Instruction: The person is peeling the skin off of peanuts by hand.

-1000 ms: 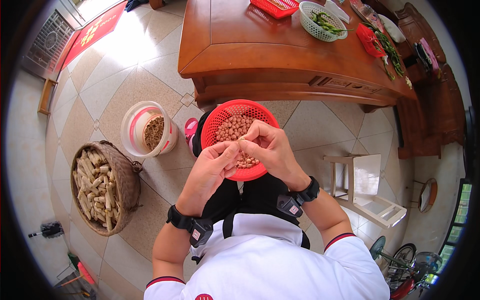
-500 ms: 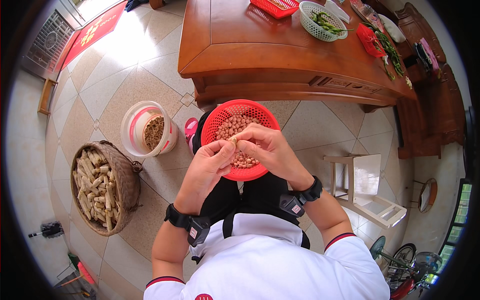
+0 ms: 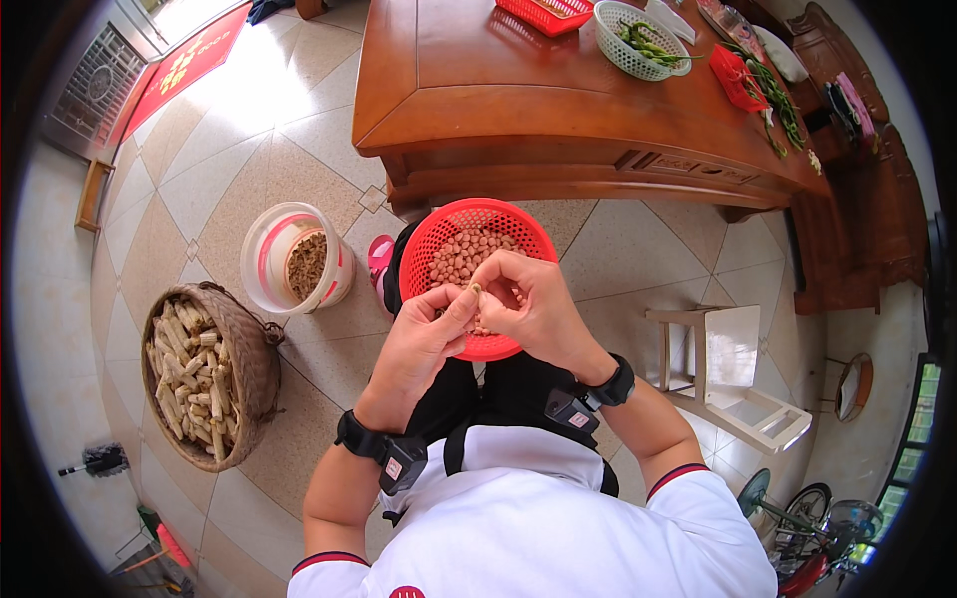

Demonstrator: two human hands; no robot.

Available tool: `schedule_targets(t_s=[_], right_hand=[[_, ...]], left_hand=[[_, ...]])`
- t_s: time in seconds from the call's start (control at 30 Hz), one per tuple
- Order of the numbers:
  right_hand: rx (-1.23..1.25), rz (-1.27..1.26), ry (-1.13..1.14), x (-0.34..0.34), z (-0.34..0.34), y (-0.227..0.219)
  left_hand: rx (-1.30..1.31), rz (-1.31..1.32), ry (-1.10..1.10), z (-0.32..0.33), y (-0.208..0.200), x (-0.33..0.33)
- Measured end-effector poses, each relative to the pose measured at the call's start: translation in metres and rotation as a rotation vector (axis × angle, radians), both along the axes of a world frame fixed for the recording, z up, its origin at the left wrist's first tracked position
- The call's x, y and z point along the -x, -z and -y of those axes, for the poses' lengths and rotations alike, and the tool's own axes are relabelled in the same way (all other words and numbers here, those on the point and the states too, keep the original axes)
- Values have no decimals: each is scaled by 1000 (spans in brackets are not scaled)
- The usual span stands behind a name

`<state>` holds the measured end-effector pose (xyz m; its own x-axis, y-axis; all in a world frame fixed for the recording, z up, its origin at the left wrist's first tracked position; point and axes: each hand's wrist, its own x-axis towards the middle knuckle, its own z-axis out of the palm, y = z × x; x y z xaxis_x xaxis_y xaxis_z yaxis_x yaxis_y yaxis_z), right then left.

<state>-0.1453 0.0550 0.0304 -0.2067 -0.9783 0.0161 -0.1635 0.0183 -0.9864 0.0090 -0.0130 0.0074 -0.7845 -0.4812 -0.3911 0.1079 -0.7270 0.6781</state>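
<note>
- left hand (image 3: 424, 324) and right hand (image 3: 533, 307): fingertips meeting, pinching one small pale piece (image 3: 476, 288) between them.
- small pale piece: held above the red basket (image 3: 423, 244), which contains pinkish-brown kernels (image 3: 467, 254).
- white bucket (image 3: 341, 274): on the floor (image 3: 317, 374), left of the red basket, holding brown fragments (image 3: 306, 267).

A round red perforated plastic basket (image 3: 424, 239) sits at twelve o'clock, holding loose pinkish-brown peanut kernels (image 3: 462, 255); above them, a small tan peanut piece (image 3: 477, 288) is pinched.
</note>
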Motion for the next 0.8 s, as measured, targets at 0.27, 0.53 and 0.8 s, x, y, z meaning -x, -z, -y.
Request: schedule_targets(t_s=[0.27, 0.53, 0.8], right_hand=[[110, -195, 137, -12, 3, 2], [156, -300, 223, -18, 4, 3], [175, -331, 237, -19, 5, 4]], left_hand=[[-7, -27, -75, -6, 4, 5], [8, -54, -95, -8, 6, 5], [-21, -77, -156, -10, 6, 8]])
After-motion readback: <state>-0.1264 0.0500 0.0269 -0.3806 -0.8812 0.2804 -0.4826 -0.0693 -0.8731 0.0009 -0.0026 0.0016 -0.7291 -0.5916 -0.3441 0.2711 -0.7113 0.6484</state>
